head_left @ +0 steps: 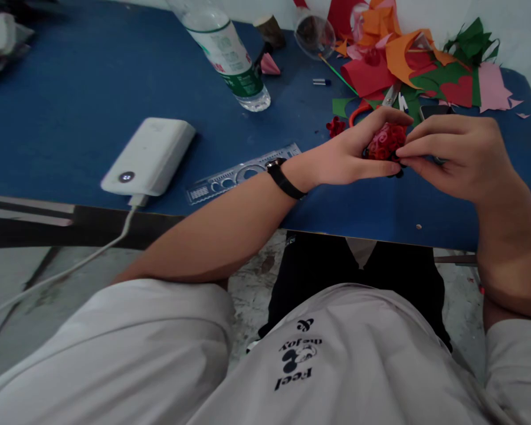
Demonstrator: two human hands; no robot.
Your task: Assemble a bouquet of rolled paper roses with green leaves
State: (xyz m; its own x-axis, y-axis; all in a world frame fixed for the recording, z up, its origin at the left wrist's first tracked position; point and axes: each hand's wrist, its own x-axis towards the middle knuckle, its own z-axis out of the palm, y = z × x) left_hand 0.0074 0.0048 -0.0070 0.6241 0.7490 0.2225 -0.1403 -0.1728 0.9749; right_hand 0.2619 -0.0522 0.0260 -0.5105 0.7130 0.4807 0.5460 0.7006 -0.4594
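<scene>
A small ball of red and pink paper roses [384,141] is between my two hands, just over the table's front part. My left hand [351,147] grips it, with the thumb below and the fingers curled around its far side. The fingertips of my right hand [462,150] pinch together at the ball's right edge; whatever lies exactly between them is hidden. Behind my left hand lies a loose red paper flower [335,127]. Scissors with orange handles [358,112] rest just beyond, partly covered by that hand.
Cut coloured paper [451,82] is heaped at the back right, near a clear plastic cup [314,35]. A water bottle [230,56] stands at the back. A clear ruler [241,174] lies under my left forearm, with a cabled white power bank [148,156] to its left.
</scene>
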